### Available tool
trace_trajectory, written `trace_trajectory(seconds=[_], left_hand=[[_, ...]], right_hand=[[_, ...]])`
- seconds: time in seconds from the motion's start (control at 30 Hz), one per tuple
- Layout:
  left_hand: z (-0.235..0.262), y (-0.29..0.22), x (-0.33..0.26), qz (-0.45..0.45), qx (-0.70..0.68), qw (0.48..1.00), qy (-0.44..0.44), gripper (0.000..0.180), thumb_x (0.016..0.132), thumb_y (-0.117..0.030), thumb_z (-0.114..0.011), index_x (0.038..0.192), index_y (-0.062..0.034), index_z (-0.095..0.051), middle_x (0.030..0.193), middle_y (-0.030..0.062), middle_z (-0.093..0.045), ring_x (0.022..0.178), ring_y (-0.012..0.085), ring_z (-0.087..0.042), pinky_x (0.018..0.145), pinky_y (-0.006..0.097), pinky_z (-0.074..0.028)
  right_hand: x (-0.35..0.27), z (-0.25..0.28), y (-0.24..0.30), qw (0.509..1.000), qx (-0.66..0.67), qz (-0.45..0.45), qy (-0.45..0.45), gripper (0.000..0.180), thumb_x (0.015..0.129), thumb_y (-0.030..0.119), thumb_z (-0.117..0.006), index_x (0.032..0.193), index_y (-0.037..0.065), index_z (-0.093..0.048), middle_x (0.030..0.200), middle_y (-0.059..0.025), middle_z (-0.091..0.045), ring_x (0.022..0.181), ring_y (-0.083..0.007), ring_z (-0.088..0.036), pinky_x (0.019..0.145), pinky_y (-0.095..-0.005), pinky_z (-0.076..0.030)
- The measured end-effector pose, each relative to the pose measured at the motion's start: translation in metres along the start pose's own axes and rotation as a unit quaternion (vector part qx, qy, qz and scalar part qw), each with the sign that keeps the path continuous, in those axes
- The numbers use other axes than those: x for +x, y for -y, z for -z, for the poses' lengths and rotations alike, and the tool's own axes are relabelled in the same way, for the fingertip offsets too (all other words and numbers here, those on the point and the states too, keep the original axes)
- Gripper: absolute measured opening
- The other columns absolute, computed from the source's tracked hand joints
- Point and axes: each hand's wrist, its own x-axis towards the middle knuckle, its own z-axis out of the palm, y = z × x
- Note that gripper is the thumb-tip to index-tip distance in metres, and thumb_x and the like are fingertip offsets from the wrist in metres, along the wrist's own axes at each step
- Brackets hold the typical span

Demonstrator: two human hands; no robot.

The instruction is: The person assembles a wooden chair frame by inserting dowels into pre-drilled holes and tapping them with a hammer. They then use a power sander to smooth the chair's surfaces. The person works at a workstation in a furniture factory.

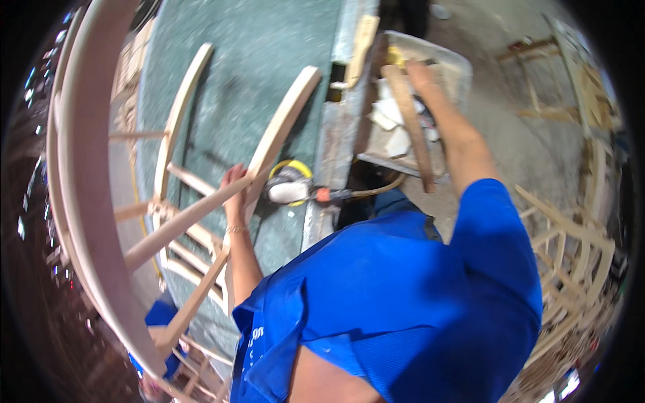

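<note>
A pale wooden chair frame (pixel 279 124) lies on its side on the green worktable. My left hand (pixel 235 185) has its fingers around the frame where a round rail meets a curved leg. Close to that hand, on the table's right side, rests a sander (pixel 287 193) with a yellow ring and an orange hose coupling. My right arm stretches forward, and my right hand (pixel 418 72) is inside a grey bin (pixel 460 67) at the far right. White pieces (pixel 398 141) lie in the bin, beside a curved brown wooden strip (pixel 411 124). Blur hides my right fingers.
The green worktable (pixel 255 40) has a worn metal edge (pixel 330 144) on its right side. A hose (pixel 379 191) runs from the sander toward the bin. More wooden frames (pixel 571 255) stand at the right. Someone in blue (pixel 160 314) shows at the lower left.
</note>
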Motion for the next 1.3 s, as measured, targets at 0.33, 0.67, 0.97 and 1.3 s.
trace_trajectory(seconds=[0.33, 0.67, 0.97, 1.3], left_hand=[[0.014, -0.069, 0.014, 0.169, 0.196, 0.927, 0.271, 0.033, 0.090, -0.033, -0.066, 0.108, -0.0059, -0.064, 0.096, -0.0003, -0.065, 0.088, 0.0081, -0.057, 0.079, 0.022, -0.044], [0.005, -0.097, 0.038, 0.164, 0.281, 0.863, 0.387, 0.016, 0.088, -0.024, -0.065, 0.094, -0.0097, -0.062, 0.077, -0.0057, -0.056, 0.067, 0.0023, -0.049, 0.056, 0.020, -0.038], [-0.002, -0.115, 0.049, 0.070, 0.127, 0.950, 0.278, 0.036, 0.097, -0.031, -0.053, 0.124, -0.0062, -0.057, 0.107, 0.0034, -0.066, 0.094, 0.0103, -0.063, 0.082, 0.025, -0.050], [-0.073, -0.206, 0.019, -0.021, 0.105, 0.870, 0.482, 0.044, 0.098, -0.034, -0.052, 0.126, 0.0000, -0.056, 0.111, 0.0083, -0.067, 0.097, 0.0130, -0.065, 0.086, 0.024, -0.051]], right_hand=[[0.006, 0.056, -0.038, 0.946, -0.283, 0.153, -0.034, 0.029, 0.088, 0.010, -0.048, 0.115, 0.011, -0.059, 0.115, -0.0133, -0.062, 0.106, -0.0306, -0.061, 0.082, -0.0443, -0.053], [-0.056, 0.096, -0.047, 0.976, -0.212, -0.019, 0.040, 0.028, 0.085, 0.023, -0.059, 0.110, 0.010, -0.055, 0.107, -0.0184, -0.066, 0.100, -0.0355, -0.064, 0.078, -0.0500, -0.050], [-0.091, 0.077, -0.020, 0.982, 0.159, -0.100, 0.037, 0.041, 0.083, 0.036, -0.066, 0.107, 0.004, -0.056, 0.090, -0.0138, -0.067, 0.081, -0.0259, -0.067, 0.068, -0.0395, -0.055], [-0.107, 0.098, 0.192, 0.667, 0.726, 0.043, 0.161, 0.052, 0.076, 0.037, -0.080, 0.102, 0.002, -0.052, 0.083, -0.0032, -0.058, 0.056, -0.0078, -0.061, 0.051, -0.0227, -0.056]])
